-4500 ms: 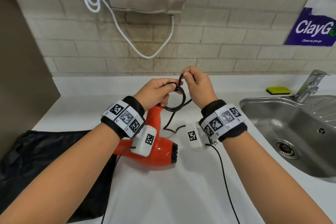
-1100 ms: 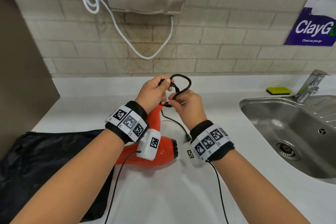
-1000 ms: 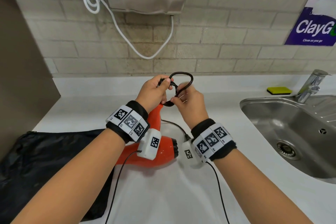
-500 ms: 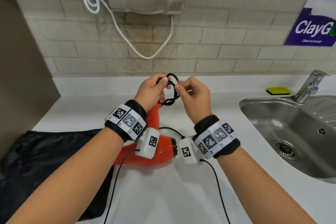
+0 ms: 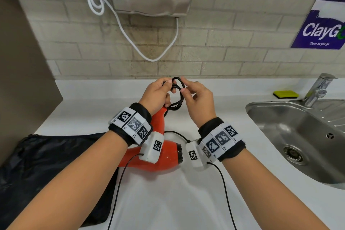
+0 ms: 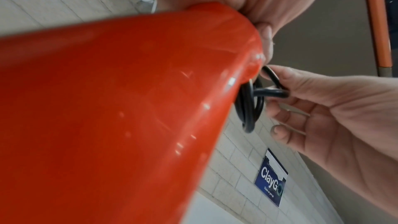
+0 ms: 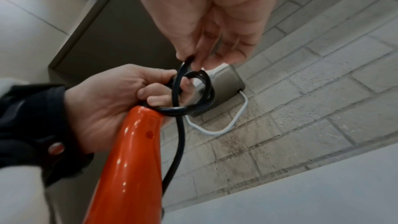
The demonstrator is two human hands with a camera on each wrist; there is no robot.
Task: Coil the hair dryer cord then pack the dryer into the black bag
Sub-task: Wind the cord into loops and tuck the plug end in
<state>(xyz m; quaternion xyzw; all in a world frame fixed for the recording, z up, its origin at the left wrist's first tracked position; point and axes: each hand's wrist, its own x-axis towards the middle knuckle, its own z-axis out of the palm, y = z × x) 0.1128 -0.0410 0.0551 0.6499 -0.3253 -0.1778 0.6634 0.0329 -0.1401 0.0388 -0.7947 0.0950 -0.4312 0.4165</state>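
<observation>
Nearest, at 8 o'clock on the white counter, lies the black bag, flat. Just beside it toward centre rests the orange hair dryer, handle pointing to 12 o'clock. Above the handle end, the left hand has its fingers curled round several loops of the black cord. The right hand — at 1 o'clock of the coil — pinches one strand between thumb and forefinger, remaining fingers loosely spread. A sink sits at 3 o'clock.
</observation>
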